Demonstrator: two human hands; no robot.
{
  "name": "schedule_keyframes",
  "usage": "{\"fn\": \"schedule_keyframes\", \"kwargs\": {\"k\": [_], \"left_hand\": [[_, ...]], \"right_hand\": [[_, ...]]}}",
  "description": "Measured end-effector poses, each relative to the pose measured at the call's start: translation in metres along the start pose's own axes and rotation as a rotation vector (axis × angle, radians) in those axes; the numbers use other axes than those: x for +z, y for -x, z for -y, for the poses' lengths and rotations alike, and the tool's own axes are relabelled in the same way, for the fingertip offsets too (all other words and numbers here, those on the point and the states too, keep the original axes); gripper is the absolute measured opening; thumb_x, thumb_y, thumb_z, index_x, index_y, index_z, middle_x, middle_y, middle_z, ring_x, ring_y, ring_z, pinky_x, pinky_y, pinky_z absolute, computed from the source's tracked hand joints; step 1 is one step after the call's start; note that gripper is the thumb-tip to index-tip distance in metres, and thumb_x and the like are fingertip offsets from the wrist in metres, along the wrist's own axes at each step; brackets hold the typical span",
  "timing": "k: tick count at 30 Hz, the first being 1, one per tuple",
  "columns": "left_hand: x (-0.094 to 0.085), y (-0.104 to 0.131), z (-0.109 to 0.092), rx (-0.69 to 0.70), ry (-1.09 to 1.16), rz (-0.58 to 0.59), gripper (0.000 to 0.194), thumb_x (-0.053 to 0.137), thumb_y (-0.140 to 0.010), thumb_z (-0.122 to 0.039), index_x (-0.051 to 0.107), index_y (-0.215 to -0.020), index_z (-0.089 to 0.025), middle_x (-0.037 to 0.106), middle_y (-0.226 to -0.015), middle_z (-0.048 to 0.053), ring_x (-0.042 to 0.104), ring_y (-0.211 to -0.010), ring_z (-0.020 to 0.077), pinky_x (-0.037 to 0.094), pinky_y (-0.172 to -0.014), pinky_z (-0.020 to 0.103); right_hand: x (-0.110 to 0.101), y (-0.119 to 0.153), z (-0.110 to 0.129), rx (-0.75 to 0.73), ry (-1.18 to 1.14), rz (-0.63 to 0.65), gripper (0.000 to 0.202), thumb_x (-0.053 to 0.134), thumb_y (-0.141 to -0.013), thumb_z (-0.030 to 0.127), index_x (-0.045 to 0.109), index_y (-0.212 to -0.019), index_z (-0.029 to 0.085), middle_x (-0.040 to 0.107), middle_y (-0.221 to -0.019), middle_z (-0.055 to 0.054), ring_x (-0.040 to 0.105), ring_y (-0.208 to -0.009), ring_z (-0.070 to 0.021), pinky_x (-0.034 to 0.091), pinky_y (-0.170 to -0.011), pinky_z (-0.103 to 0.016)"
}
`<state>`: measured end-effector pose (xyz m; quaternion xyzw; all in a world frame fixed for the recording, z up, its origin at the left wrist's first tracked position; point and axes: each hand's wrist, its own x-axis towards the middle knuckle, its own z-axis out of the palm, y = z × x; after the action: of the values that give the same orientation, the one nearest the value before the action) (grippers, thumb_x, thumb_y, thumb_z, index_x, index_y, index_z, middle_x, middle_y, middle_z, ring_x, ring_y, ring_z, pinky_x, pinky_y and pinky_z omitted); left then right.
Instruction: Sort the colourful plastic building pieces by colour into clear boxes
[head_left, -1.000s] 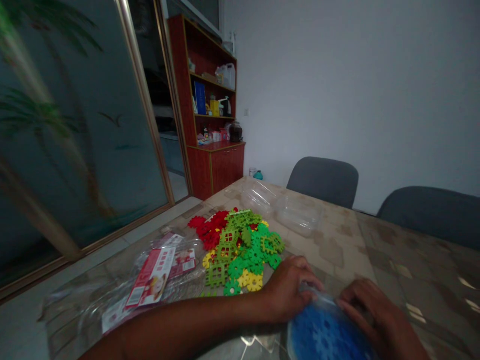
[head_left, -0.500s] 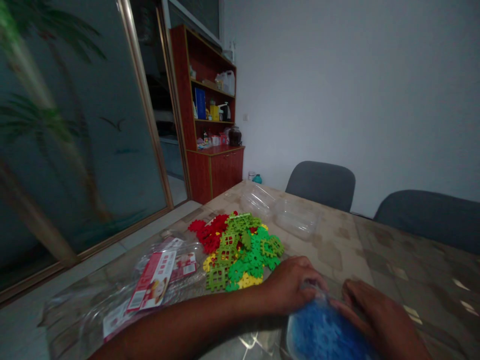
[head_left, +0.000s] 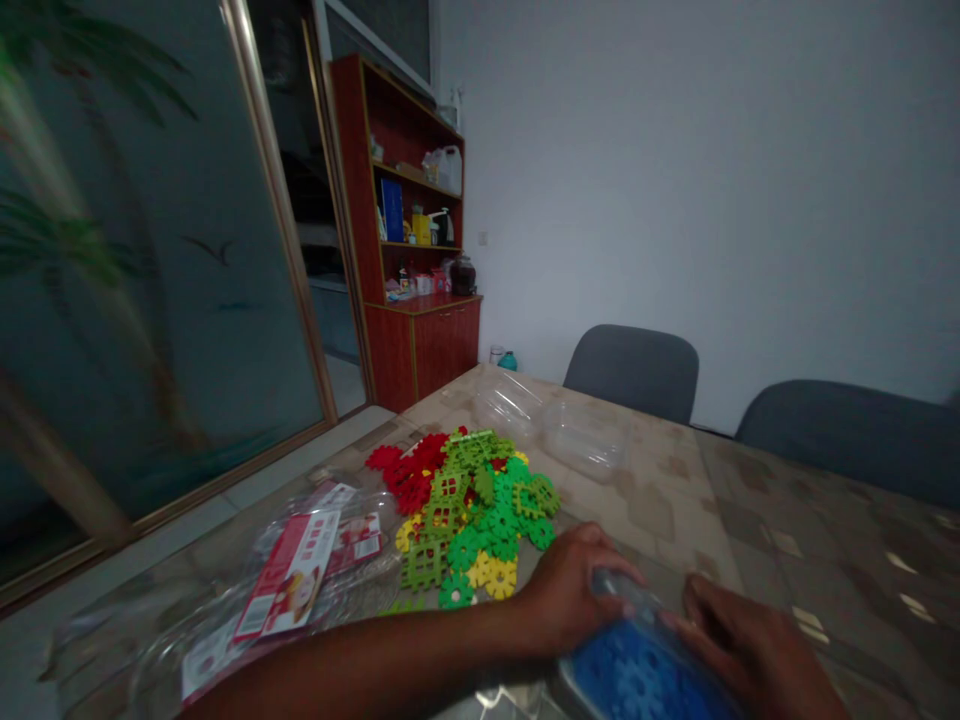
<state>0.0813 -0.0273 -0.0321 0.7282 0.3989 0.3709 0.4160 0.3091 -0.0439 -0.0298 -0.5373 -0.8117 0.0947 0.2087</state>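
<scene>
A clear plastic container filled with blue notched pieces (head_left: 637, 675) sits at the bottom edge of the view, partly cut off. My left hand (head_left: 581, 585) is closed over its far left corner, thumb on top. From the right, my right hand (head_left: 754, 640) grips the container's other side with bent fingers. Just beyond my left forearm lies a loose pile of flat interlocking plastic pieces: red ones (head_left: 420, 470) at the back left, olive-green grids (head_left: 442, 510), bright green discs (head_left: 506, 515) and yellow ones (head_left: 495, 575) nearest me.
Left of the pile are clear plastic packages with red and white labels (head_left: 292, 575). Two-part clear empty shells (head_left: 581, 435) lie farther back on the patterned tabletop (head_left: 667, 500). Grey chairs (head_left: 634, 370) stand along the far side, with a wooden cabinet (head_left: 427, 345) behind.
My hands and the container have moved slightly left and tilted a little, both hands still on it. The whole view has shifted a bit; the pile looks the same.
</scene>
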Motion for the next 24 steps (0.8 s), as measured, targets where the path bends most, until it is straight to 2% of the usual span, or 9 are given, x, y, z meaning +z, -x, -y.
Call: {"fn": "schedule_keyframes", "kwargs": {"k": [6,13,19,24], "left_hand": [[0.007,-0.006,-0.005,-0.041,-0.024,-0.014,0.029,0.077,-0.067,-0.01,0.078,-0.092,-0.023,0.06,-0.096,0.001,0.056,-0.099,0.0218,0.041,-0.092,0.031],[0.011,-0.006,0.0,-0.197,0.143,-0.081,0.042,0.075,-0.061,-0.004,0.066,-0.1,-0.017,0.061,-0.097,0.001,0.056,-0.094,0.0207,0.042,-0.082,0.027],[0.013,-0.003,-0.002,-0.223,0.24,-0.139,0.04,0.071,-0.059,-0.007,0.053,-0.092,-0.018,0.054,-0.094,0.0,0.05,-0.092,0.0199,0.037,-0.075,0.025],[0.007,0.004,0.005,-0.266,0.43,-0.093,0.042,0.063,-0.057,-0.005,0.049,-0.093,-0.02,0.053,-0.084,-0.003,0.051,-0.079,0.0156,0.036,-0.065,0.022]], "right_hand": [[0.003,0.007,0.0,0.069,0.032,-0.028,0.04,0.05,-0.086,0.058,0.05,-0.063,0.025,0.061,-0.054,0.001,0.06,-0.048,-0.0183,0.039,-0.051,-0.026],[-0.006,-0.003,0.006,0.096,-0.052,0.173,0.036,0.044,-0.09,0.053,0.052,-0.07,0.023,0.065,-0.062,-0.001,0.062,-0.059,-0.019,0.038,-0.056,-0.026],[0.002,-0.027,0.025,0.138,-0.173,0.162,0.027,0.046,-0.08,0.047,0.048,-0.068,0.023,0.06,-0.063,-0.002,0.056,-0.062,-0.0199,0.034,-0.058,-0.028],[0.009,-0.043,0.031,0.179,-0.307,0.215,0.023,0.05,-0.074,0.044,0.046,-0.065,0.023,0.052,-0.06,0.001,0.05,-0.061,-0.018,0.031,-0.057,-0.028]]}}
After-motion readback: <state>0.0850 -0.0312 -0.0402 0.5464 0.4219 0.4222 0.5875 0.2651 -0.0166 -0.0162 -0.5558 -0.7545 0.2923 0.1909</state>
